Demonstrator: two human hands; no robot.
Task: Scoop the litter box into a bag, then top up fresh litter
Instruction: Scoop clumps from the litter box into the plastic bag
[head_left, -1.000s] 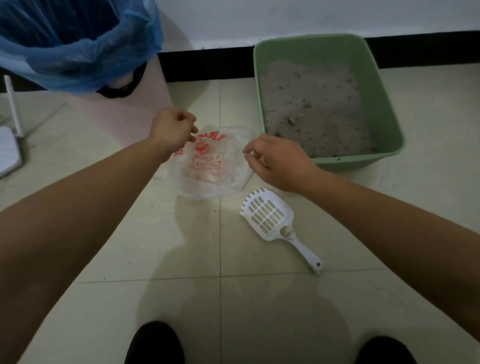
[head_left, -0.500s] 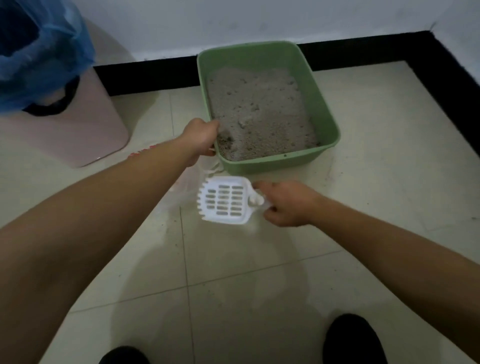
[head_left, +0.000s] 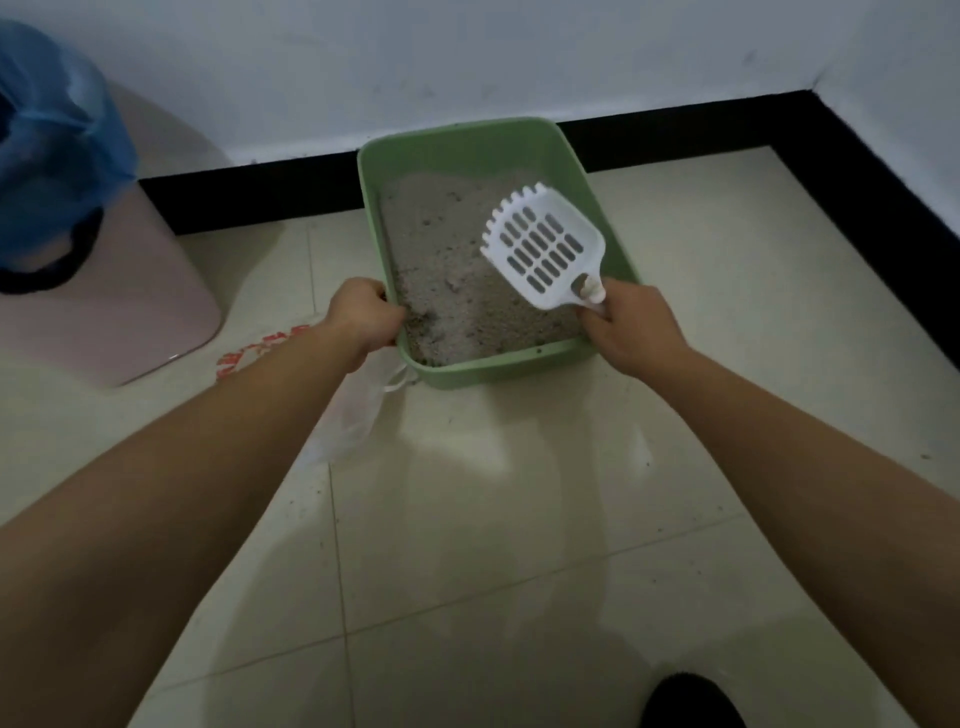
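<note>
A green litter box (head_left: 597, 208) sits on the tiled floor against the wall, filled with grey litter (head_left: 447, 280) with a few darker clumps. My right hand (head_left: 634, 327) grips the handle of a white slotted scoop (head_left: 545, 249), whose head is raised above the litter near the box's right side. My left hand (head_left: 363, 317) is curled at the box's near left corner and holds the thin clear plastic bag (head_left: 353, 410) with red print, which hangs beside the box, mostly hidden under my forearm.
A pink bin (head_left: 119, 291) lined with a blue bag (head_left: 57, 156) stands at the left. A black baseboard (head_left: 883, 171) runs along the walls, which meet in a corner at the right. One dark shoe (head_left: 691, 701) shows at the bottom edge.
My right hand picked the scoop up off the floor and lifted it over the litter. My left hand carried the bag to the box's near left corner.
</note>
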